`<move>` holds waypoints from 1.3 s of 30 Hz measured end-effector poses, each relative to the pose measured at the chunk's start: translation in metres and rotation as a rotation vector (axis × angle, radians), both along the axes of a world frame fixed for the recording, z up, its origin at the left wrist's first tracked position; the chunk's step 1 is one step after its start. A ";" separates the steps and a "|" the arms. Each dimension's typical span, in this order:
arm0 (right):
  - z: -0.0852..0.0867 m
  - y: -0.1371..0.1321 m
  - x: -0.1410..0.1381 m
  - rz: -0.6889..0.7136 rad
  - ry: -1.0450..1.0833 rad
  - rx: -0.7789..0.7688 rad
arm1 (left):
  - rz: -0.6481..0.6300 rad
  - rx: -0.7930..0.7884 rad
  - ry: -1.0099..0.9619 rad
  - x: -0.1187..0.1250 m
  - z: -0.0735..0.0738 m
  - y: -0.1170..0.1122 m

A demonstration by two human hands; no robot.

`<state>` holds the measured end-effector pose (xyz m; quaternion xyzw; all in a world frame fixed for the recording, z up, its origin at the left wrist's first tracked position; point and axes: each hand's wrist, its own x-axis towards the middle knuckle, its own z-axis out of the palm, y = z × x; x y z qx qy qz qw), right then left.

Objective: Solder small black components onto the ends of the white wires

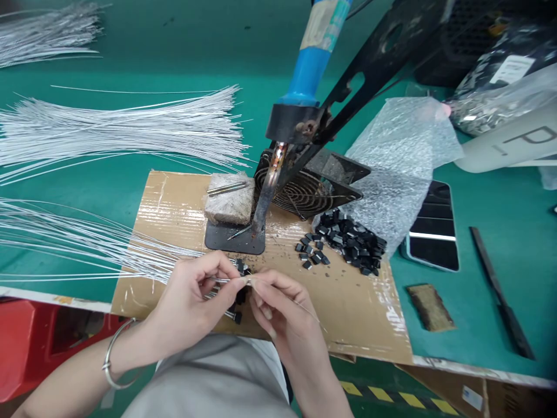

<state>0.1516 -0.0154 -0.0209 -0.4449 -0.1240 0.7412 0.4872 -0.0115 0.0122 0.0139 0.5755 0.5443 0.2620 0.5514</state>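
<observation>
My left hand (202, 293) is closed in a pinch on a thin whitish wire above the front of the cardboard sheet. My right hand (282, 302) meets it fingertip to fingertip and pinches the same wire; a fine strand shows past its fingers. What lies right between the fingertips is too small to make out. Under and beside the left hand lies a spread of wires (143, 255), some ending in small black connectors (237, 317) near the hands. Just behind stands a blue-handled soldering iron (307, 75), clamped tip-down over a small dark plate (217, 238).
A worn block (230, 200) with metal tips on it and a black fan (304, 188) stand behind the cardboard (352, 316). Small black parts (348, 241) lie heaped by bubble wrap (391, 151). Rightward are a phone (433, 226), a brown pad (430, 306) and a dark flat tool (500, 290). A wire bundle (122, 130) lies back left.
</observation>
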 end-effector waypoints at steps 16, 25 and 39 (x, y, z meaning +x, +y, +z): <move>-0.002 -0.003 -0.006 -0.051 -0.005 0.000 | 0.028 0.079 0.066 -0.002 -0.008 -0.007; -0.001 -0.004 -0.006 -0.054 -0.009 0.009 | 0.040 0.119 0.063 -0.001 -0.012 -0.011; -0.002 -0.005 -0.007 -0.047 -0.006 0.010 | 0.132 0.041 -0.054 0.004 -0.014 -0.010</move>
